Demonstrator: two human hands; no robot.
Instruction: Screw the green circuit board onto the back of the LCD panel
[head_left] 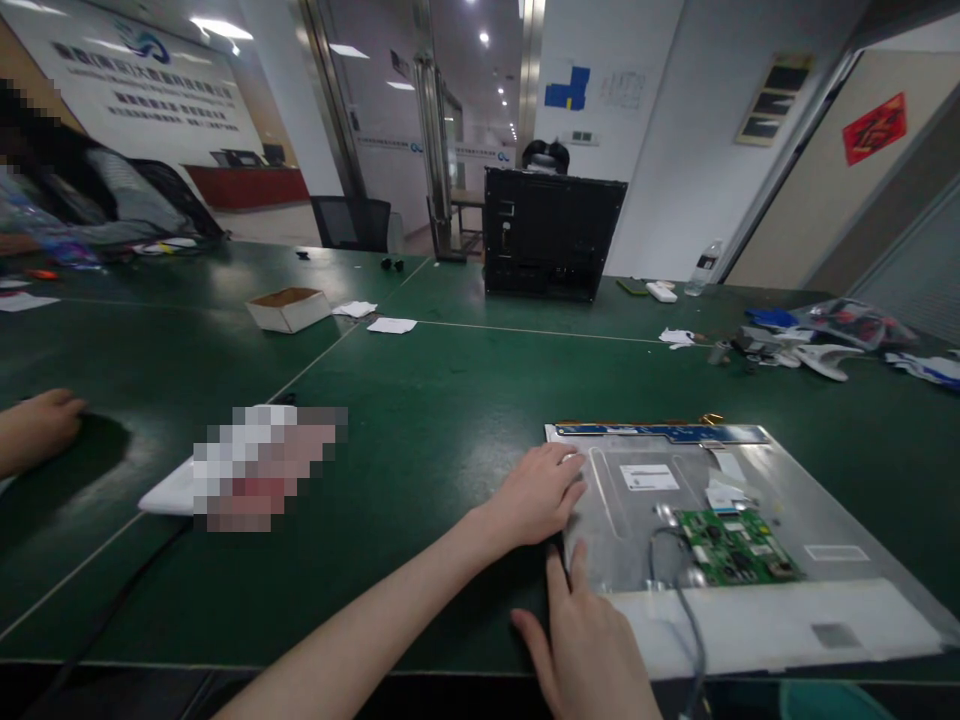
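A display panel lies face down near the table's front edge, its silver metal back upward. A green circuit board is mounted on that back, with a grey cable running toward the front. My left hand rests palm down on the panel's left edge, fingers laid over the rim and apart; its thumb is hidden. Just nearer to me, my right hand touches the same edge with index and middle fingers stretched out and thumb spread. Neither hand appears to hold anything.
Black display housing stands upright at the far side, a person's head behind it. Another person's hand rests at left, beside a white object partly blurred out. Cardboard box, bottle and scraps lie farther back.
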